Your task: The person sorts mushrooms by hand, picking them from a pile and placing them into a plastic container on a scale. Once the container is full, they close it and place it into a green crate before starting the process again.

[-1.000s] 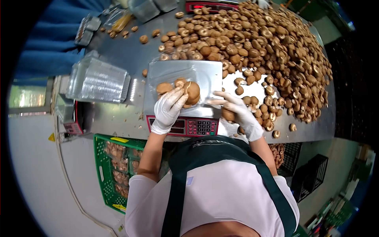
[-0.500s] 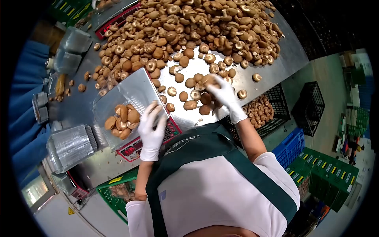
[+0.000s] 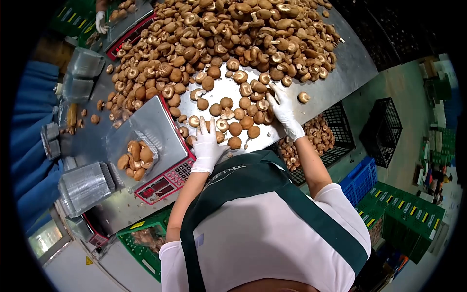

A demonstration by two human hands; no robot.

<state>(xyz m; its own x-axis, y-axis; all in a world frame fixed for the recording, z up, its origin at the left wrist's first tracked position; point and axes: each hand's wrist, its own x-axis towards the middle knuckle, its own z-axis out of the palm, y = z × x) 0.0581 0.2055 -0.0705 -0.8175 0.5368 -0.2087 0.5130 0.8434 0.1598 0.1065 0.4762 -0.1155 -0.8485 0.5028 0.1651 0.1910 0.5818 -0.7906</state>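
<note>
A steel counter (image 3: 343, 73) takes up most of the packing room as I look on, with crates crowding the floor below its near edge: a black crate (image 3: 318, 138) holding mushrooms, a blue crate (image 3: 361, 177) beside it, and a green crate (image 3: 145, 243) off at 7 o'clock. The mushroom heap (image 3: 233, 29) fills the far half of the counter.

Between the heap and the person lies a thin scatter of loose mushrooms (image 3: 236, 116), strung out in a band that runs from one glove to the other. The left hand (image 3: 208, 145) lies flat at the counter's near edge. Its fingers (image 3: 210, 127) are spread and point to 12 o'clock, with nothing gripped. The closest caps sit just beside them at 2 o'clock, touching or nearly so. The right hand (image 3: 283, 111) is laid over the other end of the band. Its fingers (image 3: 274, 93) are splayed toward 11 o'clock and rest on caps without clearly closing round any. The caps are round, so they show no long axis. Both hands are about equally near the scatter, which lies at 9 o'clock from the right hand.

At 8 o'clock from the left hand stands the scale (image 3: 163, 181), and on it is a tray of mushrooms (image 3: 134, 158), well apart from both gloves. A stack of clear trays (image 3: 85, 187) sits further out that way. At 11 o'clock, across the heap, another person's gloved hand (image 3: 99, 22) shows by a second scale.
</note>
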